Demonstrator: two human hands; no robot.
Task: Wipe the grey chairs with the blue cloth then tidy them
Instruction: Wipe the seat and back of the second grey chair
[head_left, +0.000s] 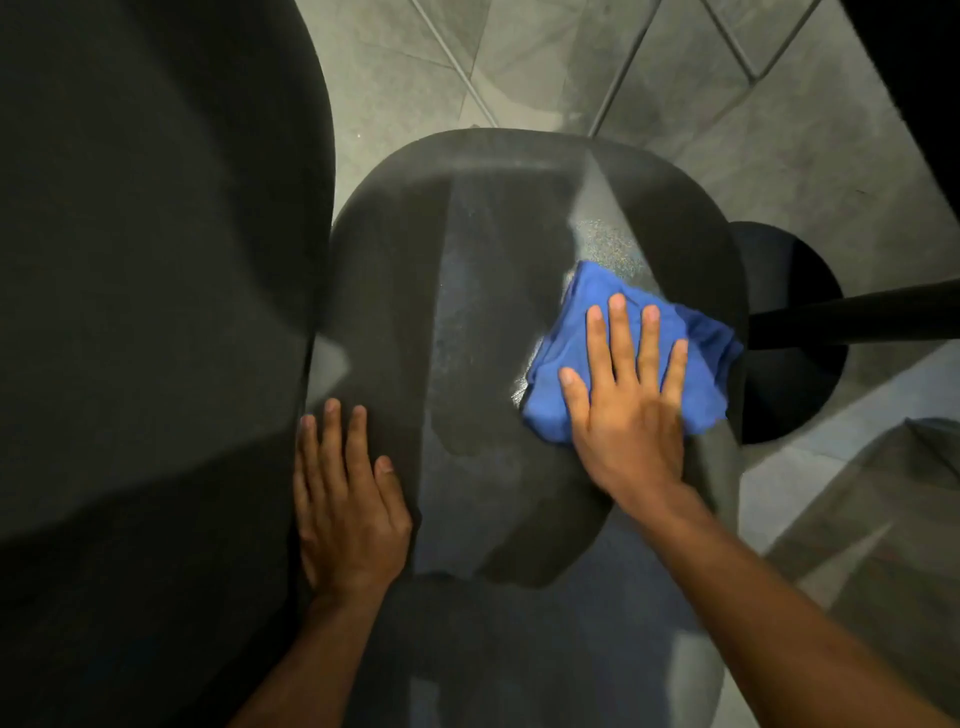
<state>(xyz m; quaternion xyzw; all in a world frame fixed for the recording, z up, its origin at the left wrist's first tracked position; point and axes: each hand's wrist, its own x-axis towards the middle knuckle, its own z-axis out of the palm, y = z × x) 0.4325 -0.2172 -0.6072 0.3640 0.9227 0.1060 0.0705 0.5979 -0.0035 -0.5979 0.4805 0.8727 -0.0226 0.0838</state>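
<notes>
We are pressing our right hand (626, 395), fingers straight and spread, flat on the blue cloth (631, 353) lying on the grey chair (467, 312) seat. Our left hand (345, 493) is resting open on the seat's near edge. Beyond our hands, grey floor tiles (519, 62) are showing.

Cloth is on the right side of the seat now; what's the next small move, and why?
Probably sweep the right hand and blue cloth leftward across the grey chair seat: the cloth covers only its right part, and the left hand rests flat at the left edge.
</notes>
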